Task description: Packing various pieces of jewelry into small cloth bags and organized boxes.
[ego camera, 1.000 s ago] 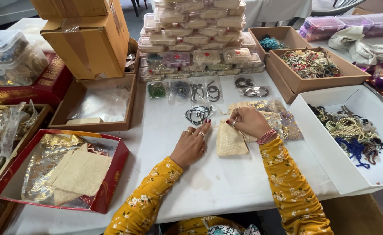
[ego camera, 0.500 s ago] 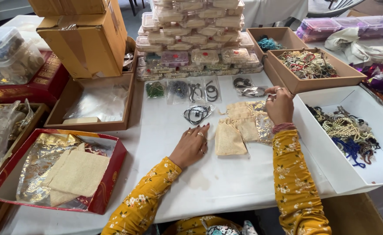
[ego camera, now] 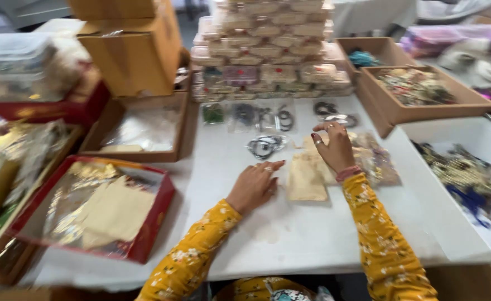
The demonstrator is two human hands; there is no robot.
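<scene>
The left hand [ego camera: 254, 188] lay flat on the white desk [ego camera: 290, 234], its grip apart and holding nothing. A beige pouch [ego camera: 306, 178] lay at its three o'clock, just beside the fingertips. The right hand [ego camera: 333, 147] hovered over the pouch's far end, at its one o'clock, fingers spread loosely with nothing clamped between them; blur hid whether it touched. A bagged ring of dark bangles [ego camera: 265, 146] lay at the left hand's twelve o'clock.
</scene>
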